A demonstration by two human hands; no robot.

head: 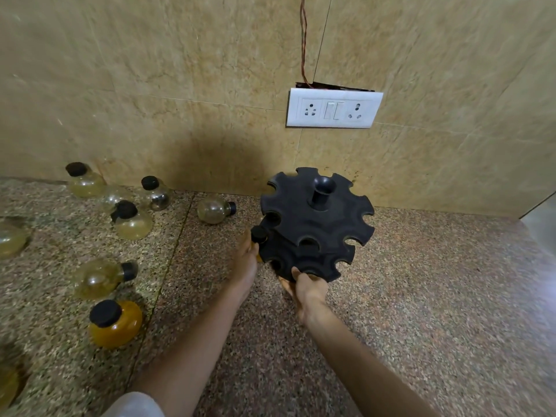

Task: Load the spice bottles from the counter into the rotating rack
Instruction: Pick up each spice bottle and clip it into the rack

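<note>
Gripping rack (pixel 316 227) rim, right hand (pixel 308 291); left hand (pixel 248 266) grips bottle (pixel 259 234) against rack's left edge; loose bottles (pixel 115 323) leftward.

Left hand (pixel 247 266) holds bottle (pixel 259 235) against rack (pixel 316 227) (right hand (pixel 307 289) grips rack).

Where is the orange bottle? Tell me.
Head view, lower left: the orange bottle sits on the counter, just in front of a clear bottle lying on its side, well left of the rack.

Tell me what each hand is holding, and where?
The left hand holds a spice bottle by its body, below the cap. The right hand grips the rack at its lower front edge.
</note>
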